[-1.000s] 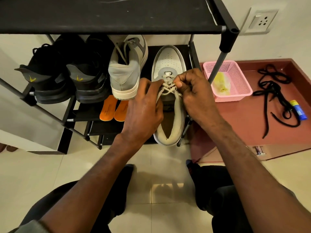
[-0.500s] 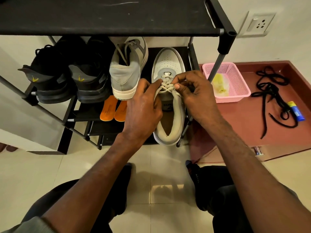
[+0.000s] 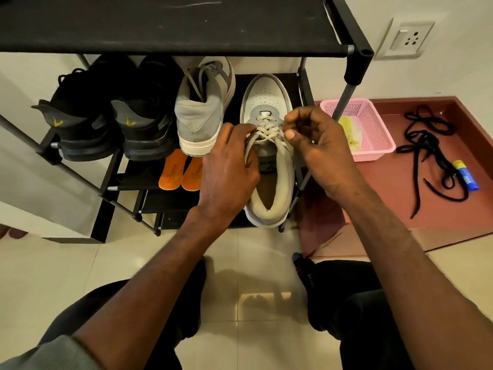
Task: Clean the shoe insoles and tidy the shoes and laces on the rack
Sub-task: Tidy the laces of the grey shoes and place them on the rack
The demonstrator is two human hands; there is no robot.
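Observation:
A grey-and-white sneaker (image 3: 269, 100) lies on the black rack's (image 3: 357, 60) middle shelf, toe pointing away. Its cream lace (image 3: 266, 132) crosses over the tongue. My left hand (image 3: 229, 166) grips the shoe's left side, fingertips on the lace. My right hand (image 3: 317, 145) pinches the lace at the right eyelets. Its mate, a grey sneaker (image 3: 202, 108), stands beside it, heel toward me. Two black sneakers (image 3: 106, 113) sit further left. Orange insoles (image 3: 181, 172) lie on the shelf below.
A pink basket (image 3: 373, 129) holding a yellow cloth (image 3: 349, 129) sits right of the rack on a maroon step. Loose black laces (image 3: 429, 148) and a blue-and-yellow tube (image 3: 465, 174) lie further right. A wall socket (image 3: 410, 38) is above. My knees are on the tiled floor.
My right hand has drawn slightly right and up along the lace. My left hand has stayed against the shoe's left side.

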